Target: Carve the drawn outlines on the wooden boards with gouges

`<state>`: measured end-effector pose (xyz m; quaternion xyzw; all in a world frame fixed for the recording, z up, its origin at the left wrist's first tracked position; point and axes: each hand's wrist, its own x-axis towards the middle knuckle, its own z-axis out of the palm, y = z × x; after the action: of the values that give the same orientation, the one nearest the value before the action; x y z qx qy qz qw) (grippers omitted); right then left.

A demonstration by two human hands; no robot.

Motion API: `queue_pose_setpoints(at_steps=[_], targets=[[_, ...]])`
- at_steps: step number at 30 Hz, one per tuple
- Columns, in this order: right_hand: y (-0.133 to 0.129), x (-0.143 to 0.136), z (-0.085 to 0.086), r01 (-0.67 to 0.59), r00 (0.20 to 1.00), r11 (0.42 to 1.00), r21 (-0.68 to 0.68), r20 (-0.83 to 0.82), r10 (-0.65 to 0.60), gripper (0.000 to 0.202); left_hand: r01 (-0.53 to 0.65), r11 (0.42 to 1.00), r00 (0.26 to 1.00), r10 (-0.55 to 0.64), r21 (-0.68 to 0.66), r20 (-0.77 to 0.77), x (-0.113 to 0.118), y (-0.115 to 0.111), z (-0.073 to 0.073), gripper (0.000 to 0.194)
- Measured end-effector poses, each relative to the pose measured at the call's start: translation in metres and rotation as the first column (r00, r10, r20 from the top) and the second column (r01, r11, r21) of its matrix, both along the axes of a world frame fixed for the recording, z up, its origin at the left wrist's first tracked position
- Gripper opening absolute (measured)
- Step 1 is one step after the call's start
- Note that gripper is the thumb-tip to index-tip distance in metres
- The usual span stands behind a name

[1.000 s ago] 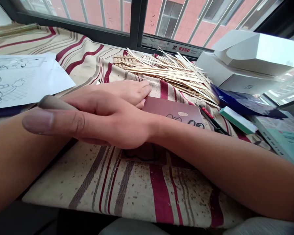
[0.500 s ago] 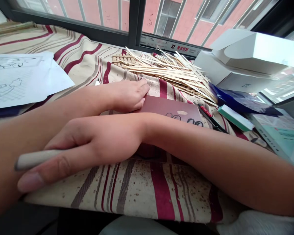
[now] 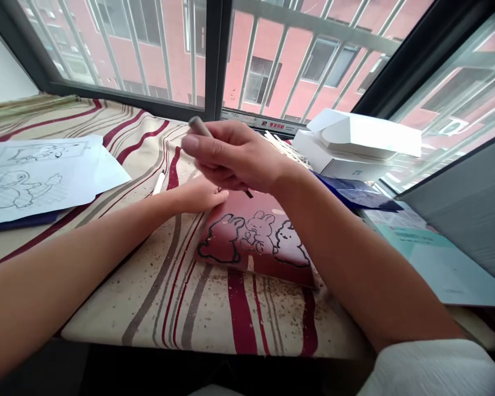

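Note:
A reddish-brown board [image 3: 264,269] lies flat on the striped cloth, with black outlines of three cartoon animals on it. My left hand [image 3: 200,193] rests at its upper left edge, thumb on the surface; the other fingers are partly hidden behind my right hand. Raised above the board's far side, my right hand [image 3: 239,151] is closed around a grey-white marker [image 3: 200,127]. Its grey end sticks out past the thumb, and a dark tip shows below the fingers. A white pen [image 3: 159,182] lies on the cloth left of my left hand.
Paper sheets with line drawings [image 3: 37,176] lie at left. At the right are a white box [image 3: 355,143], a blue folder [image 3: 355,191] and a pale green book [image 3: 433,247]. Thin wooden sticks [image 3: 286,146] lie near the window. Crumbs dot the striped cloth [image 3: 148,297].
My right hand has swung up and away from the near left, still holding the marker, and now hovers over the board's far side. The view has tilted up, uncovering the drawings on the board.

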<state>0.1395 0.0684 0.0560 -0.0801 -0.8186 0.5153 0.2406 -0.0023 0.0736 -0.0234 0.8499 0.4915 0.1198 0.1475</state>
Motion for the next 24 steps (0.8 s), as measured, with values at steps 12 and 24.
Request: queue_pose_setpoints(at_steps=[12, 24], targets=[[0.029, 0.064, -0.041, 0.204, 0.421, 0.653, 0.730, 0.537, -0.731, 0.024, 0.177, 0.962, 0.901, -0.243, -0.207, -0.359, -0.014, -0.055, 0.042, 0.096], [0.044, 0.071, -0.037, 0.150, 0.202, 0.655, 0.740, 0.626, -0.753, 0.041, 0.030, 0.996, 0.906, -0.060, -0.079, -0.419, -0.040, -0.037, 0.038, 0.077]])
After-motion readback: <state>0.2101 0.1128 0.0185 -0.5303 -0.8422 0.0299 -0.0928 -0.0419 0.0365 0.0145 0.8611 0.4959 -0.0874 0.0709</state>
